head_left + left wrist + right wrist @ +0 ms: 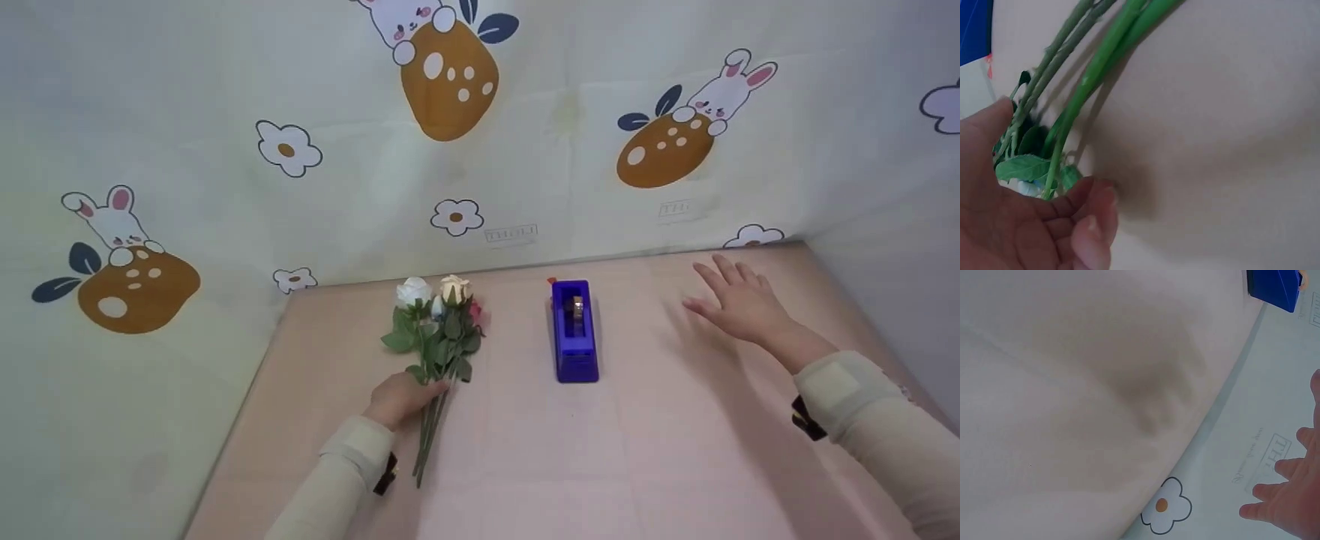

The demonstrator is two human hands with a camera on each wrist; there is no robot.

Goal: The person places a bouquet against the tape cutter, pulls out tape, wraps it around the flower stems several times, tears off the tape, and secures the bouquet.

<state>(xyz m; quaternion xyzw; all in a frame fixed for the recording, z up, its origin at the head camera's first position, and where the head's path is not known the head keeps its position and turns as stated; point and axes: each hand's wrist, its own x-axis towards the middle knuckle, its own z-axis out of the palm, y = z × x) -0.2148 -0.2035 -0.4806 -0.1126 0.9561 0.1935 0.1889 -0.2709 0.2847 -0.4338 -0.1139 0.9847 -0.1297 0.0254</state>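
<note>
A bunch of roses (444, 337) with white, cream and red blooms and long green stems is low over the left part of the table. My left hand (401, 397) loosely holds the stems below the leaves. In the left wrist view, the stems (1092, 70) run between the thumb and the curled fingers of that hand (1027, 225). A blue tape dispenser (576, 360) with a small roll in it stands right of the flowers. My right hand (742, 304), fingers spread, hovers over the table to the dispenser's right, holding nothing; part of it (1292, 495) shows in the right wrist view.
The table has a pale pinkish cover (540, 465). Behind it hangs a light cloth (360, 225) printed with rabbits and flowers, which also continues along both sides. A red-orange bit (552, 282) shows at the dispenser's far left corner.
</note>
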